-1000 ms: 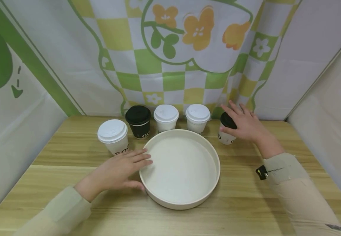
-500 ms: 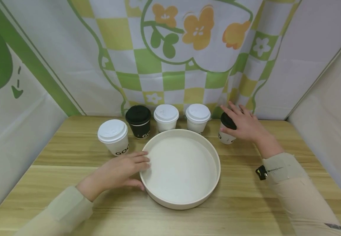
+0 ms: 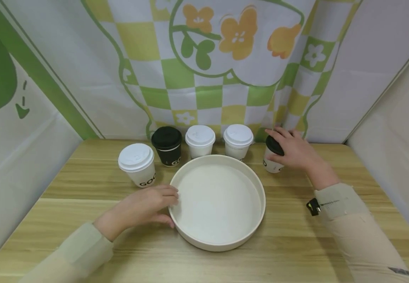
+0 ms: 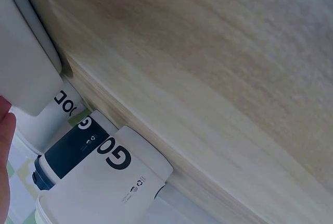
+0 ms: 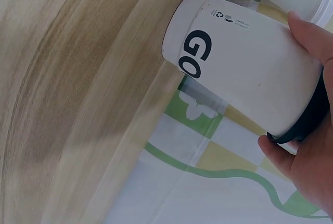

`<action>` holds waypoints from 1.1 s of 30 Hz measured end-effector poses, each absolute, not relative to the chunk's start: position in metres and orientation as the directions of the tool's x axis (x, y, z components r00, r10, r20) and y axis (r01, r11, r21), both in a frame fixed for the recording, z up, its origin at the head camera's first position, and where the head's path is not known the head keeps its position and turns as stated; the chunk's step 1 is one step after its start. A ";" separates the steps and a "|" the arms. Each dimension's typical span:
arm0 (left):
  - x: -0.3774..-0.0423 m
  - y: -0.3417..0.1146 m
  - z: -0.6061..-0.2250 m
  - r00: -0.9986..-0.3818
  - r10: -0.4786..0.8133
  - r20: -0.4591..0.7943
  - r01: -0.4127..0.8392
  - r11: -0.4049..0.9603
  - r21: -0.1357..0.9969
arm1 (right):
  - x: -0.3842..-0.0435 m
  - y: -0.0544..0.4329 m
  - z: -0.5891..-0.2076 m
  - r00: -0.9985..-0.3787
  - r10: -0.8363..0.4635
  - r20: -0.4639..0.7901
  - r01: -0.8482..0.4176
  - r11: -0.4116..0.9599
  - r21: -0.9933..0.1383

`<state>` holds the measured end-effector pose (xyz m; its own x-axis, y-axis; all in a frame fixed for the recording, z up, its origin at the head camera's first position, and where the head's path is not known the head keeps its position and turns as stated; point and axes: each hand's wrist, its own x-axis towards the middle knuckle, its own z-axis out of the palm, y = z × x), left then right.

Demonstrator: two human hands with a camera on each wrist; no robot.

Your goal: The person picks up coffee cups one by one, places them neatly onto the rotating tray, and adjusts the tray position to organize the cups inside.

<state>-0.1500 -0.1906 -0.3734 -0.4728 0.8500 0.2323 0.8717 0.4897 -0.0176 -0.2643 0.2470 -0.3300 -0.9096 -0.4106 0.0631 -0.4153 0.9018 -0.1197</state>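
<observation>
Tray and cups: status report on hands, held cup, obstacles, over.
Left hand grips round tray by its rim. Right hand holds black-lidded white cup, upright on table. Nothing between cup and tray.

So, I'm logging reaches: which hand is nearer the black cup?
Left hand: in front of the black cup, at the tray. Right hand: far to its right, gripping the black-lidded cup.

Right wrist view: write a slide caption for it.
Right hand gripping a dark-lidded white cup on the wooden table.
</observation>
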 end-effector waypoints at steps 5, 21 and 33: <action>-0.149 -0.191 -0.374 -0.455 0.855 0.251 0.883 0.469 0.001 | -0.266 0.247 -0.330 -0.904 -0.420 0.077 -0.426 0.897 -0.113; -0.148 -0.193 -0.376 -0.503 0.833 0.229 0.864 0.486 0.130 | -0.268 0.247 -0.333 -0.905 -0.417 0.088 -0.426 0.896 -0.128; -0.148 -0.192 -0.376 -0.521 0.826 0.214 0.853 0.501 0.145 | -0.267 0.250 -0.332 -0.907 -0.407 0.106 -0.419 0.897 -0.138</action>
